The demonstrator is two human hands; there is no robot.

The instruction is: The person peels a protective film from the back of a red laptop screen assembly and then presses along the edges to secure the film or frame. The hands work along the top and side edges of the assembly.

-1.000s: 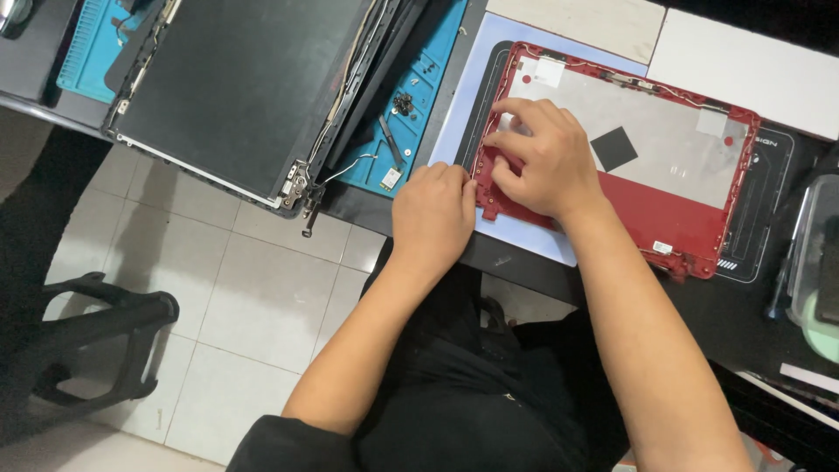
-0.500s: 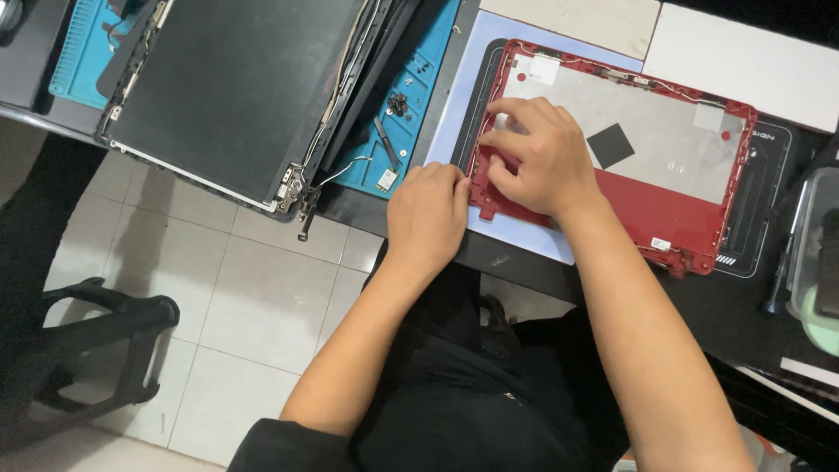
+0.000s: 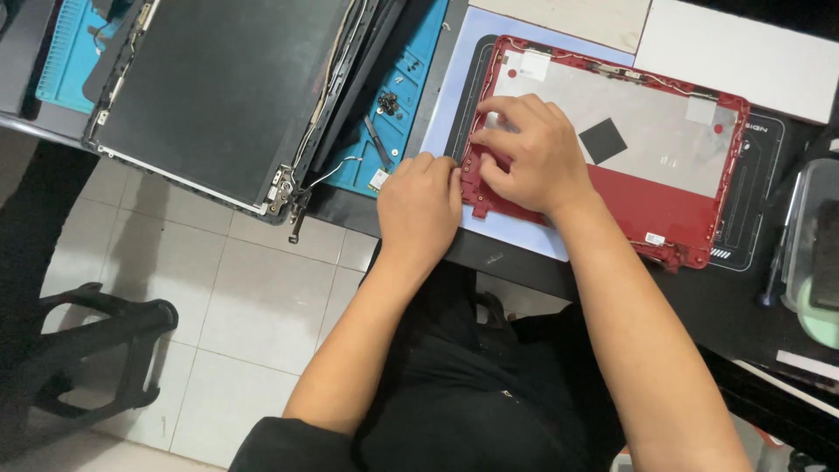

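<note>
Red laptop lid shell (image 3: pixel 664 197), panel (image 3: pixel 218 96) already out, lies on the bench's near edge; my left hand (image 3: pixel 419 210) presses flat on its corner, right hand's (image 3: pixel 533 153) curled fingers pinch its inner edge, work unfinished.

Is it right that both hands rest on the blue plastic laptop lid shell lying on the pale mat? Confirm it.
Not quite: the head view shows the plastic laptop lid shell is red, not blue. Both the left hand and right hand rest on its edge, on the pale mat.
</note>
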